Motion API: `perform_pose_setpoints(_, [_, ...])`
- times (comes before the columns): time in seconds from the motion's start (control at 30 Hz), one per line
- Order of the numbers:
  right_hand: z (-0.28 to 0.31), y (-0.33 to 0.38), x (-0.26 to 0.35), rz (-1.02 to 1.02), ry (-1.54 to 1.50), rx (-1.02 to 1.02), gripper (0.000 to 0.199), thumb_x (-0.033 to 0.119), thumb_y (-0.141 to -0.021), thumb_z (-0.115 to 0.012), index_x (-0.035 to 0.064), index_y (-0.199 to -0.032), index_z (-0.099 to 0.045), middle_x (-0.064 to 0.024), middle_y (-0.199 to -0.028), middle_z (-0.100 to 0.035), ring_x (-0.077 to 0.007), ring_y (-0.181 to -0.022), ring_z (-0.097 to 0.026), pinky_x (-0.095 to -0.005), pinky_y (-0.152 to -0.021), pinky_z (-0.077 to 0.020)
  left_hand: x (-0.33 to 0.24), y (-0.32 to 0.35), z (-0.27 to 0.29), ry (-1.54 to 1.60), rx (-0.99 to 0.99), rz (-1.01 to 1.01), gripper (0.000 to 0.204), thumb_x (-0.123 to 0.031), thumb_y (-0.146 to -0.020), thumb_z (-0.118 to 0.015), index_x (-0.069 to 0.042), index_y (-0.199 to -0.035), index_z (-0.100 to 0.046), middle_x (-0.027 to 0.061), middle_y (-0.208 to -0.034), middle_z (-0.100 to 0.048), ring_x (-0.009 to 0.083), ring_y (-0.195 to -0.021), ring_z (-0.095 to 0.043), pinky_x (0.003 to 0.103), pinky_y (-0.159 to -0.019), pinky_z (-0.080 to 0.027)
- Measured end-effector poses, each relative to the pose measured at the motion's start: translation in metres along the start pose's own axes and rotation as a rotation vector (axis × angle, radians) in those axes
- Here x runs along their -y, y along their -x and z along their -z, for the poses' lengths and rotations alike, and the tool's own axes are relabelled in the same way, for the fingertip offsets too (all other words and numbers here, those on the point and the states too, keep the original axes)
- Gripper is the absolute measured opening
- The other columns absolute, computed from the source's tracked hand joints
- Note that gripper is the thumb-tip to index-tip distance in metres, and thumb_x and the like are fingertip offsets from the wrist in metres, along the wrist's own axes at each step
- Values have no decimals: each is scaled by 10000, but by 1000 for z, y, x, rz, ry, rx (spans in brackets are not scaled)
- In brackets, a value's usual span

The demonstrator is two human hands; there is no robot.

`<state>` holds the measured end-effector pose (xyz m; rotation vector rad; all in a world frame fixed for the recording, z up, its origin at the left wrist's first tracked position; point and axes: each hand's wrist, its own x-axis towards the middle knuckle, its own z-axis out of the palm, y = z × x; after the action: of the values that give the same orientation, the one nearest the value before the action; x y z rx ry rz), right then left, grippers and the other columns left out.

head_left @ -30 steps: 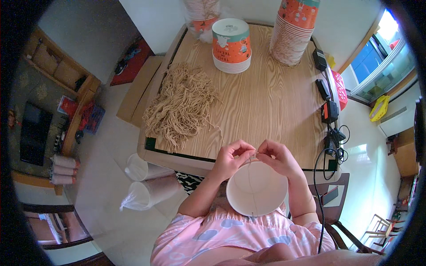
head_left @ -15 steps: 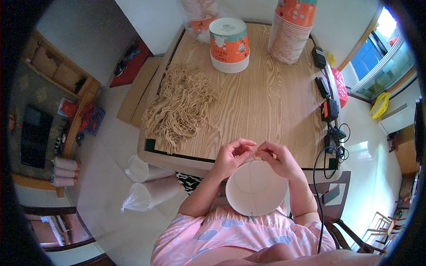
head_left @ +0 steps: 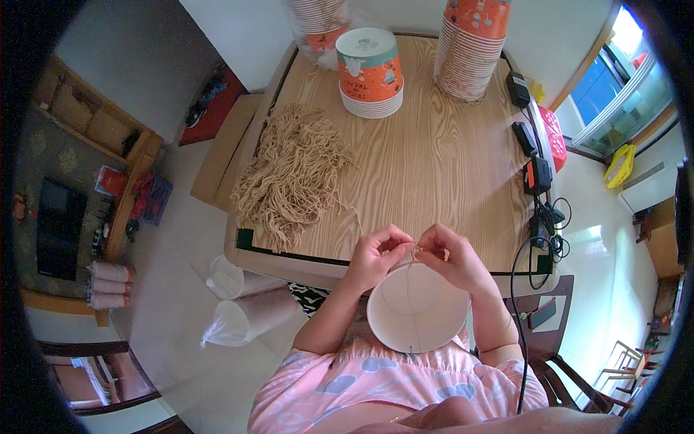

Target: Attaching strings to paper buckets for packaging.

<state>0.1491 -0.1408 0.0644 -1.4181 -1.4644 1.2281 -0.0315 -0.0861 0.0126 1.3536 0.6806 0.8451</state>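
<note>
Two bare hands meet just below the centre of the frame, the left hand (head_left: 379,259) and the right hand (head_left: 454,260) each with thumb and forefinger pinched together on a thin tan cord (head_left: 410,296); the exact grip at the fingertips is too small to make out. Just below them sits a white paper bucket (head_left: 437,311), mouth facing up, at the person's lap, the cord running across its opening from the upper rim to the lower one. Whether the fingers touch the rim, I cannot tell.

Beyond the hands, a wood-grain table (head_left: 426,166) fills the middle of the frame. A loose heap of tan cords (head_left: 293,173) lies at its left. Upside-down orange and green buckets (head_left: 369,79) stand at top centre, with a taller stack (head_left: 471,58) at upper right. Black power adapters (head_left: 536,177) line the table's right edge.
</note>
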Motion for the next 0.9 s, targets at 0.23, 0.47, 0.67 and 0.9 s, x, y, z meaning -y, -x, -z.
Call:
perform_pose_setpoints(0.23, [0,0,1,116,141,-24,69,44,-847,-616,-13,-884,-609,-45,-733,-588,-85,-649,-531,-245,-575,-445,-3,-1,-2,13,-1,23,67,-69,-863,-642,-20,-904,-619,-6,-807,-613,31,-727,-564,195,-657,-467])
perform_pose_setpoints(0.47, [0,1,2,222,190,-31,88,47,-870,-568,-21,-900,-616,-111,-754,-602,-193,-659,-591,-284,-590,-463,-3,0,-4,22,-14,-21,43,-61,-871,-626,-26,-884,-607,-10,-806,-595,29,-715,-554,191,-648,-461])
perform_pose_setpoints(0.67, [-2,0,0,245,262,-53,76,40,-858,-567,-21,-887,-602,-150,-780,-598,-301,-691,-608,-332,-611,-474,-3,1,-5,-82,-68,-74,34,-45,-856,-628,-30,-869,-601,-14,-789,-570,39,-689,-512,200,-627,-434])
perform_pose_setpoints(0.9, [0,1,3,274,316,-58,56,38,-846,-582,-6,-876,-600,-145,-784,-603,-320,-709,-609,-346,-616,-480,-7,2,-3,-143,-97,-49,40,-43,-847,-625,-36,-822,-595,-21,-778,-559,41,-687,-505,210,-631,-432])
